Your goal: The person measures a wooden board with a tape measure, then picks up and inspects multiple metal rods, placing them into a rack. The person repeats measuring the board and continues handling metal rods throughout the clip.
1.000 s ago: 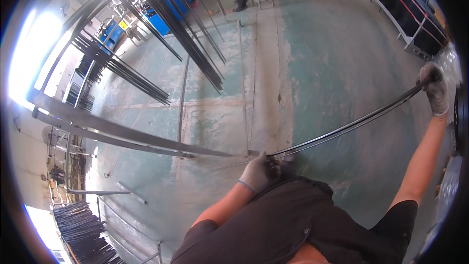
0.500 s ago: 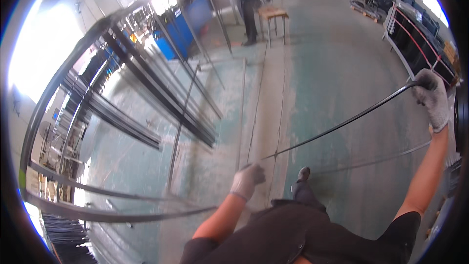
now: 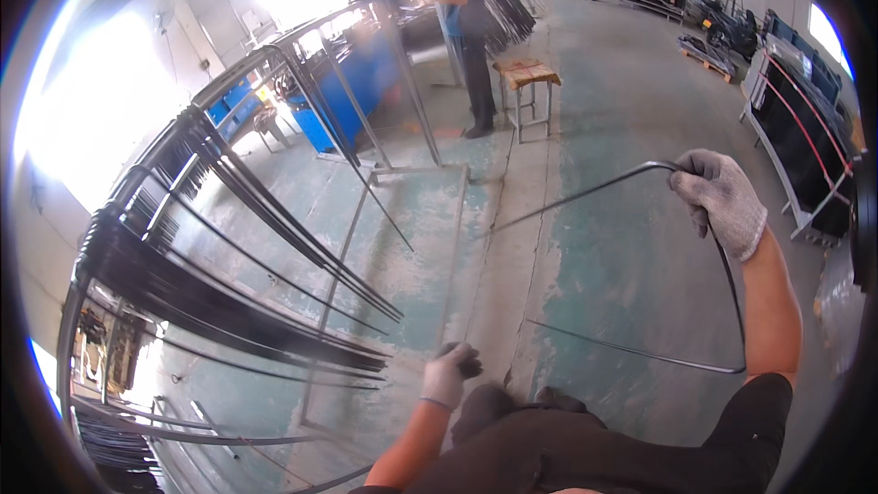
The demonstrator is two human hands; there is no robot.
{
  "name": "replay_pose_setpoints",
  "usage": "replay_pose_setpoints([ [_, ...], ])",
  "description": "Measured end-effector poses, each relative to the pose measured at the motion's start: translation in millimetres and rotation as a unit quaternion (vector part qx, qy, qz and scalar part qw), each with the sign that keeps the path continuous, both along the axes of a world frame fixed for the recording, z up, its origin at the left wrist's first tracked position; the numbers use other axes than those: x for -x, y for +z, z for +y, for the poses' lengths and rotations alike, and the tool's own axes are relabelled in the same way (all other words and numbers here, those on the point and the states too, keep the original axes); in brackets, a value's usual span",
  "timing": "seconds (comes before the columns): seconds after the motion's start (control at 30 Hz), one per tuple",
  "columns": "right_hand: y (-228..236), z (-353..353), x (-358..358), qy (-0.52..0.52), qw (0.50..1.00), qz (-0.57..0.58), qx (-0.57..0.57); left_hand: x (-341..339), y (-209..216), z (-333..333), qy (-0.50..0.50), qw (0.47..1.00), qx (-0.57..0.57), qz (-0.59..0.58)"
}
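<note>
Head view: right hand (image 3: 722, 199) partly hides bent rod (image 3: 651, 166).

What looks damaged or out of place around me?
The green floor paint is worn off in patches by the rack, and a dark crack-like line runs along the pale strip. The U-shaped rod in your right hand seems intact.

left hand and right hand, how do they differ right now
The right hand grips a bent black rod near one corner; no rod shows clearly in the left hand.
The right hand is up and out to the side; the left hand is lower in the picture, close to the ends of the dark rack rods.
Both wear pale knit gloves.
</note>
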State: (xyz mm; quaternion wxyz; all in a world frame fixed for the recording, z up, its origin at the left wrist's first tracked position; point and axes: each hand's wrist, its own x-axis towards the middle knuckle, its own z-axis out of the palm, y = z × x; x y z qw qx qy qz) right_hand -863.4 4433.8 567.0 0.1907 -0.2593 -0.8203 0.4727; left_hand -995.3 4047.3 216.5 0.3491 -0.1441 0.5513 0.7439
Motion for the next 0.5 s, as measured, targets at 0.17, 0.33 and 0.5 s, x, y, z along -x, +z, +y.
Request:
replay_pose_setpoints([
  [0.17, 3, 51, 83, -0.09, 0.985, 0.107, -0.102, 96, -15, 33, 0.04, 0.999, -0.012, 0.005],
  [0.33, 33, 140, 68, -0.186, 0.95, 0.218, -0.126, 200, -38, 94, -0.002, 1.0, -0.005, -0.003],
  [0.5, 55, 159, 84, -0.079, 0.902, 0.407, -0.123, 285, -14, 145, -0.021, 0.999, 0.011, 0.033],
])
